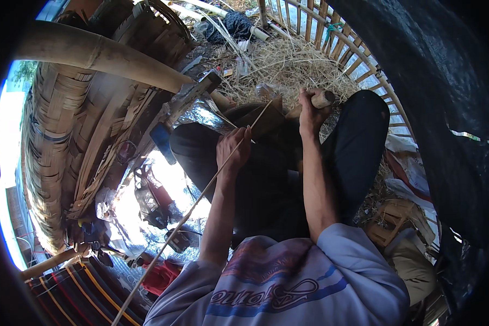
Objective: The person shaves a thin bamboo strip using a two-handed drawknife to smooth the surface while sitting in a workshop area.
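1. Straw-strewn ground (288, 68) w/ bamboo fence (337, 41) at 1 o'clock; woven bamboo basket (54, 141) at 9.
2. Clear plastic wrappers (106, 201) lie at 8, labels unreadable.
3. Left hand (233, 149) pinches thin bamboo strip (190, 209), which runs from 7 o'clock up to centre over lap.
4. Right hand (309, 111) fists wooden knife handle (323, 99) at 12, just beside strip's top end.
5. Thick bamboo pole (103, 54) crosses at 10; black tarp (445, 81) fills 2-4.

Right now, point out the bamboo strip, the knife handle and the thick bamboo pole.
bamboo strip (201, 196), head view, middle of its length.
knife handle (324, 99), head view, end above the fist.
bamboo pole (100, 56), head view, mid-shaft.
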`<state>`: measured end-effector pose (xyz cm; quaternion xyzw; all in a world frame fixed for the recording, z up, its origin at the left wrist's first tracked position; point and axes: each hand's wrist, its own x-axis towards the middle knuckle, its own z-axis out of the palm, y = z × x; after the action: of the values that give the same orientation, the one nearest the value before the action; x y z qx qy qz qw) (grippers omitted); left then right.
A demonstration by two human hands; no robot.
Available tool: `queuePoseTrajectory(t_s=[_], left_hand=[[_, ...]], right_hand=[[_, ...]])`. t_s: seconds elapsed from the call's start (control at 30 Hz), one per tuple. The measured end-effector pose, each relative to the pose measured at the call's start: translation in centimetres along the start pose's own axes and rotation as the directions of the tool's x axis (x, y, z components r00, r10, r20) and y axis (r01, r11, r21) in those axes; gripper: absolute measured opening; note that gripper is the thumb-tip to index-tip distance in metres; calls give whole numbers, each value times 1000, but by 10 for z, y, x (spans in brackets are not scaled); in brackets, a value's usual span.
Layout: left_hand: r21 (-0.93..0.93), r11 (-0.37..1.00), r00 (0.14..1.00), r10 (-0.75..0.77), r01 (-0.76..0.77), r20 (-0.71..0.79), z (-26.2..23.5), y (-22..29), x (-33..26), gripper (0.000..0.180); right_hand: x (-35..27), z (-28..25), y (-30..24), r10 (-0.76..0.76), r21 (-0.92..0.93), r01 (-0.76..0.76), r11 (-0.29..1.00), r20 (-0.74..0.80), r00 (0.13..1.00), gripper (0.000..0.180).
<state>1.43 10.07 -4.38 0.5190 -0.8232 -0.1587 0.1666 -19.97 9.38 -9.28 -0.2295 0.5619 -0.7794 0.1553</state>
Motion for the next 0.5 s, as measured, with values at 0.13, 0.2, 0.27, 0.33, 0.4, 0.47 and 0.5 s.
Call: queuePoseTrajectory(t_s=[0.13, 0.2, 0.27, 0.33, 0.4, 0.47, 0.5], left_hand=[[18, 998, 997, 64, -65, 50, 6, 1, -1, 29], [39, 998, 998, 40, -42, 53, 9, 1, -1, 28], [44, 998, 997, 33, -36, 67, 9, 1, -1, 28], [51, 999, 996, 8, -13, 94, 8, -2, -3, 28], [52, 997, 998, 49, -51, 37, 8, -2, 0, 27], [57, 997, 997, 40, -44, 68, 6, -1, 2, 27], [65, 996, 996, 49, -55, 80, 6, 0, 2, 27]], right_hand=[[-2, 6, -25, 119, 291, -158, 944, 146, 982, 16], [-5, 6, -27, 103, 300, -153, 941, 177, 979, 16], [-8, 9, -36, 98, 302, -158, 940, 205, 974, 17], [-8, 17, -50, 105, 364, -202, 909, 269, 958, 15], [-5, 21, -61, 147, 469, -297, 832, 328, 933, 14], [-5, 22, -56, 165, 456, -315, 832, 339, 926, 13], [-7, 21, -48, 110, 405, -251, 879, 340, 934, 14]])
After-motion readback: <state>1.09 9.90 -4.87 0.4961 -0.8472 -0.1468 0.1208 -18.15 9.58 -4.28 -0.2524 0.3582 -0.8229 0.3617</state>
